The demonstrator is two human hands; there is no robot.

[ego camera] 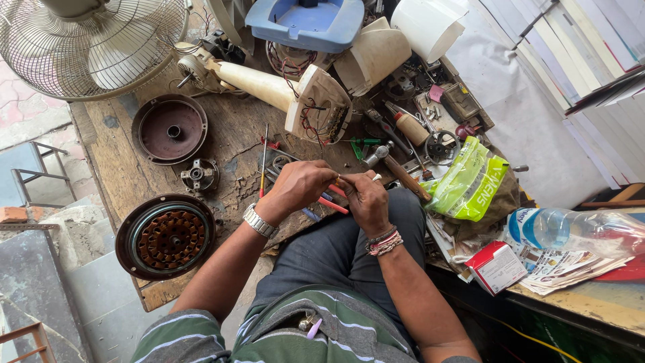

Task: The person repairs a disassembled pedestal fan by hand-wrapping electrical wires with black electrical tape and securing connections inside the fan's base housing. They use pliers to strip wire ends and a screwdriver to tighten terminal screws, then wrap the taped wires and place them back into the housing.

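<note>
A worn brown wooden workbench (127, 161) fills the middle and left of the frame, seen from above, with a person seated at its lower edge. At the upper left sits a round cream wire-guarded fan head (94, 44). Below it lie a dark red round metal motor cover (169, 129) and, at the lower left, a round black motor stator with rusty copper windings (166, 237). At the top centre a cream plastic fan stand with exposed red and black wiring (282, 91) rests on its side, below a blue plastic housing (306, 21). At the right lie a bright green plastic bag (470, 181) and a clear plastic water bottle with a blue label (571, 228).

In the centre, just above the person's lap, both hands meet. The left hand (292, 188), with a silver metal watch on its wrist, is closed around the red-handled pliers (334, 202), whose handles stick out below the knuckles. The right hand (366, 198), wearing thread bracelets, pinches a thin pale wire end (373, 177) between fingertips, close to the tool's jaws, which are hidden.

The wire looks light, thin and bendable, likely to slip or kink, so it is best gripped close to its end. The pliers seem stiff and solid, best held by the coated handles.
</note>
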